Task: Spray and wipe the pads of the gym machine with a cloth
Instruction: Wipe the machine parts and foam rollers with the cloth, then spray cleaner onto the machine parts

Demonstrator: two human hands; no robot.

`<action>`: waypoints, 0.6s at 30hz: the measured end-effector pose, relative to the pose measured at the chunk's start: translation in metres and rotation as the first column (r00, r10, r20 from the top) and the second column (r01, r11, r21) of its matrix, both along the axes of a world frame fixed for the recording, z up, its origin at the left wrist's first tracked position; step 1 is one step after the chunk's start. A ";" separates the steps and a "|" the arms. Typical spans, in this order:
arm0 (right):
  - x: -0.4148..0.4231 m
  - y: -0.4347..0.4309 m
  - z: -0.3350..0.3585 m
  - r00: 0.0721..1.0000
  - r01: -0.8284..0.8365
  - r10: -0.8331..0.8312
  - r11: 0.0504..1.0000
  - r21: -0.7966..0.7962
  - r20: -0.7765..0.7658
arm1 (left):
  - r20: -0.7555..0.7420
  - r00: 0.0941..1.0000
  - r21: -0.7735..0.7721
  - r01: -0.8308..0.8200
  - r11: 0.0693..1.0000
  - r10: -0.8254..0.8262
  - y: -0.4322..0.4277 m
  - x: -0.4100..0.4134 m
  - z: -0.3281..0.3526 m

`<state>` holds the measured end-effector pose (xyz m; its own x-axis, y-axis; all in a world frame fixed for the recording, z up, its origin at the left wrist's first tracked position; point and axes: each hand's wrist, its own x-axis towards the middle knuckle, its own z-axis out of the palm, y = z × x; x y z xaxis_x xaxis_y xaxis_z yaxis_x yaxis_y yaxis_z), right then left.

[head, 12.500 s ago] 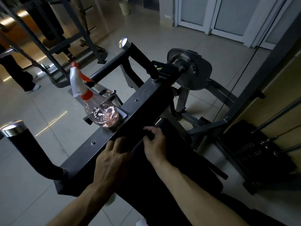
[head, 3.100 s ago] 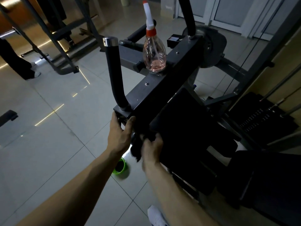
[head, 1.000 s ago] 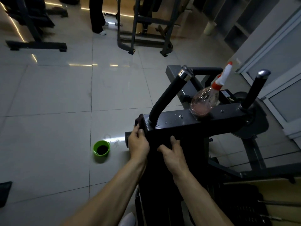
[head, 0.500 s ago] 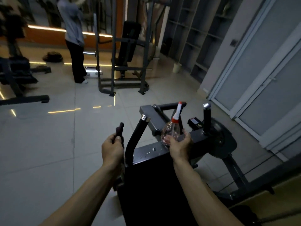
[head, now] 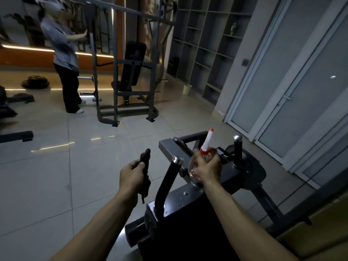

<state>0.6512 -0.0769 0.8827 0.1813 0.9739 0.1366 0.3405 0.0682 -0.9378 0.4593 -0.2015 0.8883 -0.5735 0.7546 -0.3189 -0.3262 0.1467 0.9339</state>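
Clear bottle point(head: 195, 172) is gripped by the right hand point(head: 208, 169), cloth point(head: 145, 172) pinched in the left hand point(head: 131, 176); slippage is risked if wet.

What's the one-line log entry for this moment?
left hand: holds dark cloth, clear of machine | right hand: grips spray bottle at machine frame | pad: neither hand on it

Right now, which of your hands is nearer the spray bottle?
Right. The right hand grips the spray bottle around its body; the left hand is apart to its left, holding the cloth.
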 end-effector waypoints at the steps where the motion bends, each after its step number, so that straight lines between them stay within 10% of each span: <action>1: -0.011 -0.003 0.013 1.000 0.006 -0.006 0.999 0.051 -0.004 | 0.027 0.999 0.023 0.018 1.000 -0.018 0.002 -0.012 0.003; 9: -0.138 -0.029 0.114 0.992 0.104 -0.118 0.956 0.275 0.035 | 0.128 0.972 0.125 0.181 0.975 -0.197 0.005 -0.138 0.010; 18: -0.246 -0.051 0.007 0.972 0.181 -0.166 0.980 0.078 -0.169 | 0.164 0.920 -0.027 0.365 0.931 -0.356 0.039 -0.222 -0.028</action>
